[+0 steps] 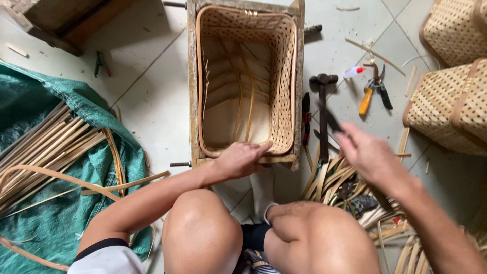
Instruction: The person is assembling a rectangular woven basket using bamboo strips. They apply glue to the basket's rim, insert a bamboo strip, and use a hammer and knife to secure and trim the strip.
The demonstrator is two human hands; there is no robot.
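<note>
A tiled floor [152,96] is seen from above, with the person seated over it, knees drawn up. A green tarpaulin [61,213] is spread at the left, and a bundle of bamboo strips [45,147] is laid on it, apparently kept together and off the tiles.

In the middle, a half-woven bamboo basket [281,76] is set inside a wooden frame [193,81], which seems to serve as a mould so that the walls are held square while the rim is worked. Two finished woven baskets [451,101] are stood apart at the right edge.

The left hand [241,158] is rested on the near rim of the basket, fingers spread flat and pressed down rather than closed round anything, presumably to steady the basket in its frame. The right hand [368,155] is raised beside the frame and is blurred; a dark, slender tool [329,119] appears to be pinched in its fingers, though the grip cannot be made out clearly.

Between the frame and the finished baskets, a hammer [323,101], orange-handled pliers [370,91] and a small white bottle with a red cap [353,72] are laid within reach. Cut strip offcuts [335,182] are scattered below the right hand.
</note>
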